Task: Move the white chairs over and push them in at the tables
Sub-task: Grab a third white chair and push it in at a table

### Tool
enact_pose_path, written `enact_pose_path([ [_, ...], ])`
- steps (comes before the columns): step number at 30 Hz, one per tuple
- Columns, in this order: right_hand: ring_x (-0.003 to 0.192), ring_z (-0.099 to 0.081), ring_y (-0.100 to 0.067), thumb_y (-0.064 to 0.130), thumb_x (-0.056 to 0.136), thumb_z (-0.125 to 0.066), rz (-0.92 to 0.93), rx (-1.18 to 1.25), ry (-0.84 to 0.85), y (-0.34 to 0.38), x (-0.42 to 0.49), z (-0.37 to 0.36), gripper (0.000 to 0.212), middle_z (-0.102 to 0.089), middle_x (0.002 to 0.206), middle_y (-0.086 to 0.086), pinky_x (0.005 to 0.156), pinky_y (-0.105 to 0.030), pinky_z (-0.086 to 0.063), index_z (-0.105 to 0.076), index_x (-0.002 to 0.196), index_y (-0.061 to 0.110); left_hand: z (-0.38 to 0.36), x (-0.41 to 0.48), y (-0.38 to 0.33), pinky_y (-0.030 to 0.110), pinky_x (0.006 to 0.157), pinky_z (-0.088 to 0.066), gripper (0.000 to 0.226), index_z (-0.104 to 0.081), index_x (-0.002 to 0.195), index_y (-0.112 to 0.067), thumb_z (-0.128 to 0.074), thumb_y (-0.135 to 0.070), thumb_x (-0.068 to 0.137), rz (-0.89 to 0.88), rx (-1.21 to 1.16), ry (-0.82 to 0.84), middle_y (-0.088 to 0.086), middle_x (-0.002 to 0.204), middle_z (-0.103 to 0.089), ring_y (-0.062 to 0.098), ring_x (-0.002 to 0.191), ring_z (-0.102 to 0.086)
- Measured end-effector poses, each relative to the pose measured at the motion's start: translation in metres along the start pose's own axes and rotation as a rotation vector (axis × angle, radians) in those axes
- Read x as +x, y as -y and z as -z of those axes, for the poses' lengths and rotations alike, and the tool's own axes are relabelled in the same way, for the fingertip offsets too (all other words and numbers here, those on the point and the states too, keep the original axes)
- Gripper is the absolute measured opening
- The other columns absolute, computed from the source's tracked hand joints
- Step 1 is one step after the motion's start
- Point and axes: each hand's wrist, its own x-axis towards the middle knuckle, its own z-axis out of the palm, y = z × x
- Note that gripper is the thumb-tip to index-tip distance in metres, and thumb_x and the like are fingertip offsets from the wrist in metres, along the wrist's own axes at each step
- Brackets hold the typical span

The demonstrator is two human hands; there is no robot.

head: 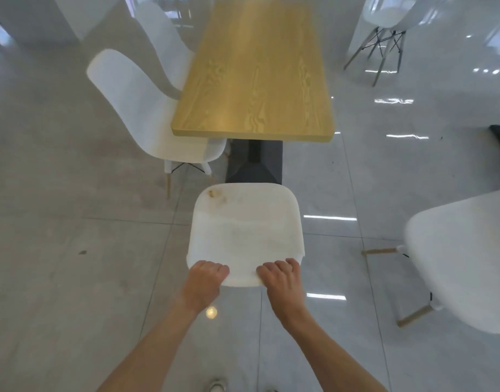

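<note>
A white chair [244, 224] stands right in front of me, facing the near end of a long wooden table [257, 72]. Its seat has a brownish stain at the far left corner. My left hand [205, 281] grips the top edge of the chair's backrest on the left, and my right hand [282, 281] grips the same edge on the right. The chair's front edge sits just short of the table's dark base [254, 162].
Two white chairs [147, 108] are tucked along the table's left side, the farther chair [164, 38] behind. Another white chair [463, 256] stands close on my right, and one more white chair [384, 15] at the far right. Glossy grey tiles cover the floor.
</note>
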Motion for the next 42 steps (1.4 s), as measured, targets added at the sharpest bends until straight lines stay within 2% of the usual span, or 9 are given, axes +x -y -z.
enact_pose_path([
  [5, 0.063, -0.057, -0.021, 0.002, 0.046, -0.074, -0.046, 0.037, 0.015, 0.001, 0.053, 0.002, 0.036, -0.060, 0.065, 0.007, 0.079, -0.035, -0.038, -0.058, 0.070, 0.024, 0.009, 0.045, 0.037, 0.023, 0.047, -0.042, 0.032, -0.061, 0.061, -0.017, -0.035, -0.006, 0.047, -0.028, 0.025, -0.025, -0.002, 0.050, -0.055, 0.022, 0.046, -0.057],
  [12, 0.067, -0.060, -0.022, 0.006, 0.050, -0.078, -0.100, 0.026, 0.082, -0.003, 0.107, 0.003, 0.036, -0.065, 0.071, 0.007, 0.077, -0.036, -0.042, -0.062, 0.077, 0.024, 0.019, 0.093, 0.072, 0.025, 0.047, -0.038, 0.036, -0.057, 0.060, -0.018, -0.071, -0.003, 0.030, -0.058, 0.016, 0.053, -0.002, 0.050, -0.053, 0.021, 0.046, -0.055],
  [17, 0.100, -0.062, -0.024, 0.005, 0.060, -0.073, -0.246, 0.114, 0.122, 0.011, 0.113, 0.016, 0.046, -0.069, 0.100, 0.005, 0.103, -0.035, -0.024, -0.067, 0.100, 0.027, 0.026, 0.090, 0.067, 0.034, 0.075, -0.043, 0.041, -0.061, 0.074, -0.015, -0.059, 0.010, 0.042, 0.011, -0.029, -0.024, 0.001, 0.064, -0.062, 0.025, 0.063, -0.062],
  [21, 0.145, 0.013, -0.034, 0.023, 0.085, -0.056, -0.500, 0.334, 0.213, 0.040, 0.091, 0.033, 0.077, 0.000, 0.160, -0.007, 0.116, -0.046, 0.010, -0.017, 0.151, 0.023, 0.035, 0.068, 0.042, 0.054, 0.111, -0.026, 0.074, -0.061, 0.123, -0.010, -0.071, 0.004, 0.051, 0.305, -0.109, -0.016, 0.009, 0.123, -0.062, 0.036, 0.122, -0.052],
  [24, 0.146, 0.012, -0.034, 0.019, 0.083, -0.063, -0.357, 0.197, 0.278, 0.063, 0.089, 0.039, 0.079, -0.006, 0.161, -0.005, 0.112, -0.062, -0.002, -0.021, 0.149, 0.026, 0.036, 0.067, 0.044, 0.052, 0.107, -0.037, 0.054, -0.068, 0.104, -0.012, -0.072, 0.005, 0.053, 0.138, -0.063, 0.024, 0.008, 0.107, -0.067, 0.034, 0.111, -0.060],
  [27, 0.132, -0.041, -0.030, 0.005, 0.067, -0.076, -0.372, 0.076, 0.343, 0.058, 0.106, 0.035, 0.067, -0.055, 0.127, -0.003, 0.100, -0.068, -0.027, -0.050, 0.127, 0.021, 0.040, 0.081, 0.061, 0.031, 0.065, -0.049, 0.037, -0.063, 0.072, -0.016, -0.079, 0.002, 0.044, 0.031, -0.006, 0.067, -0.001, 0.065, -0.062, 0.020, 0.063, -0.060],
  [30, 0.094, -0.057, -0.024, 0.002, 0.057, -0.082, -0.380, 0.044, 0.323, 0.042, 0.122, 0.033, 0.042, -0.063, 0.088, 0.000, 0.061, -0.038, -0.053, -0.059, 0.088, 0.017, 0.038, 0.096, 0.069, 0.028, 0.054, -0.042, 0.032, -0.060, 0.067, -0.017, -0.074, 0.002, 0.046, -0.063, 0.046, 0.097, -0.003, 0.054, -0.056, 0.019, 0.049, -0.055],
  [33, 0.080, -0.060, -0.027, -0.002, 0.046, -0.085, -0.354, 0.028, 0.279, 0.034, 0.132, 0.026, 0.040, -0.062, 0.070, -0.002, 0.041, -0.031, -0.043, -0.057, 0.070, 0.014, 0.031, 0.110, 0.076, 0.027, 0.051, -0.041, 0.029, -0.060, 0.068, -0.017, -0.063, 0.003, 0.047, -0.113, 0.066, 0.071, -0.002, 0.052, -0.055, 0.019, 0.048, -0.056],
  [42, 0.069, -0.057, -0.024, -0.009, 0.043, -0.081, -0.365, -0.054, 0.183, 0.010, 0.176, 0.033, 0.041, -0.058, 0.060, 0.000, 0.041, -0.026, -0.027, -0.053, 0.062, 0.015, 0.041, 0.161, 0.086, 0.025, 0.045, -0.035, 0.032, -0.052, 0.059, -0.015, -0.043, 0.006, 0.037, -0.145, 0.028, -0.066, 0.000, 0.047, -0.049, 0.022, 0.041, -0.049],
])
